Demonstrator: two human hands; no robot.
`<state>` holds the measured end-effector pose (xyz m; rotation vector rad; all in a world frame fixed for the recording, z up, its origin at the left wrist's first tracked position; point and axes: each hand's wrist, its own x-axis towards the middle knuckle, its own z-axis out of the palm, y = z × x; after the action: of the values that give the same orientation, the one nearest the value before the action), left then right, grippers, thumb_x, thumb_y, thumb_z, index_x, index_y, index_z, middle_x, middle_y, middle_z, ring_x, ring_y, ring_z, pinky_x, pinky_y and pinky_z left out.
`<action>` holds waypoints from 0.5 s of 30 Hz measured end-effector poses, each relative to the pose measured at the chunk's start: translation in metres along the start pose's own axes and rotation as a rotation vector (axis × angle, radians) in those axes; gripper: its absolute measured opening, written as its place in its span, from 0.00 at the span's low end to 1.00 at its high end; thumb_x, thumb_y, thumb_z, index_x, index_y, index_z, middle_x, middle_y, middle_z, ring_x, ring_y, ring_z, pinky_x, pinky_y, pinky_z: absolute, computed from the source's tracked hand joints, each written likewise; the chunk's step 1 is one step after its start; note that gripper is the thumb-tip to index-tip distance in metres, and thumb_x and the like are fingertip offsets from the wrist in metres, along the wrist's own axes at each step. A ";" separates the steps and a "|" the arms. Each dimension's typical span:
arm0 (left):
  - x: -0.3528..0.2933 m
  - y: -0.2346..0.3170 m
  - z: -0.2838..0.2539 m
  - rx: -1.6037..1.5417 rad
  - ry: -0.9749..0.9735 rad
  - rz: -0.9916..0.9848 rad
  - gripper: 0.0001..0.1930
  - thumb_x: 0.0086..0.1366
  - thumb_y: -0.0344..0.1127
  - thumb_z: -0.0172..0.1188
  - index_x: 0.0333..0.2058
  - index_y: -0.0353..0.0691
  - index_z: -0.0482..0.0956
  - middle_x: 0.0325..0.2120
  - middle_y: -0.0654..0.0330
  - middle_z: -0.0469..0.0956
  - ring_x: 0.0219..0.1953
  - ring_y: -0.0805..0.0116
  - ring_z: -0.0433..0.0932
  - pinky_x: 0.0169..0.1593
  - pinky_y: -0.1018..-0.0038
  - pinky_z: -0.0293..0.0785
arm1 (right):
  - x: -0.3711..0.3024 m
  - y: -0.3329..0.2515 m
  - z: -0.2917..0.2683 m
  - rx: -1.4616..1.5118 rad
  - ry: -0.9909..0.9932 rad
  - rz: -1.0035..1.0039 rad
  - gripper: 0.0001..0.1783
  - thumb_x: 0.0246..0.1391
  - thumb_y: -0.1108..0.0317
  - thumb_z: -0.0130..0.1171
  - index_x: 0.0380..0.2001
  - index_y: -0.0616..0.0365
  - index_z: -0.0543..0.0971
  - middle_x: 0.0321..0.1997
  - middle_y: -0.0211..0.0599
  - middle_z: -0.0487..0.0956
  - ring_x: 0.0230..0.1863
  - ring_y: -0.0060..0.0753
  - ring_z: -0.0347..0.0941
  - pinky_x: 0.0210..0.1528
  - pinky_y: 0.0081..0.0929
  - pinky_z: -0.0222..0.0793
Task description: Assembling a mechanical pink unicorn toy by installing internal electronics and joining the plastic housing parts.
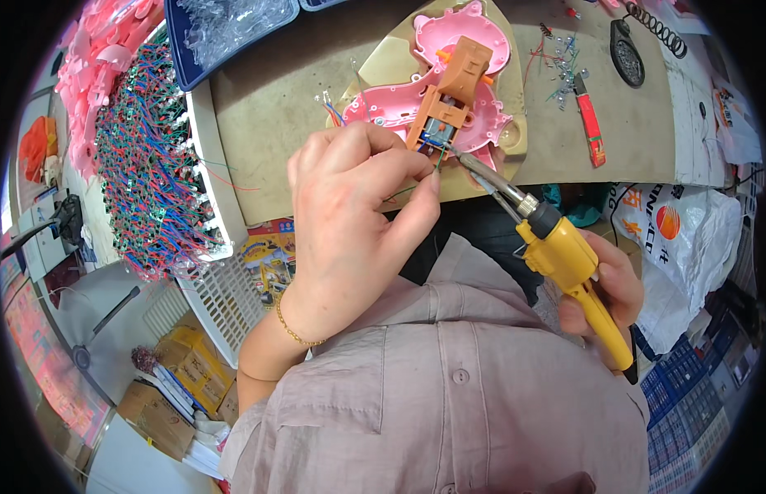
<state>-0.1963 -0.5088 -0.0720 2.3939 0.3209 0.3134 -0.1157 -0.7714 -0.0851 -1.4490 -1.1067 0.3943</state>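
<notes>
My right hand [615,280] is wrapped around a yellow soldering iron [564,251]. Its metal tip reaches up and left to the lower end of a brown-orange plastic gearbox [468,70], where blue parts and thin wires show. Beside the tip, my left hand [350,206] is closed, thumb and forefinger pinching a thin green wire [441,158]; its other fingers are curled. The gearbox sits in a pink plastic shell half [387,103], which lies in a beige shaped holder [515,136]. My left hand hides the holder's lower left part.
A white crate [208,152] at left bears a heap of coloured wires [148,156], with pink shells [103,66] beyond. A blue bin [183,49] holds clear parts. A red-handled tool [590,128], wired LEDs [562,74] and a black oval object [626,53] lie at right.
</notes>
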 end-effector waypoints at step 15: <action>0.000 -0.002 -0.002 0.011 -0.008 0.018 0.04 0.47 0.32 0.65 0.25 0.43 0.80 0.28 0.65 0.73 0.35 0.63 0.69 0.42 0.68 0.61 | -0.011 0.008 -0.001 -0.017 0.179 -0.038 0.37 0.51 0.63 0.66 0.60 0.57 0.58 0.57 0.70 0.64 0.57 0.53 0.68 0.56 0.40 0.66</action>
<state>-0.1972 -0.5064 -0.0720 2.4093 0.2981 0.3113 -0.1175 -0.7794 -0.0958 -1.4466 -0.9938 0.2243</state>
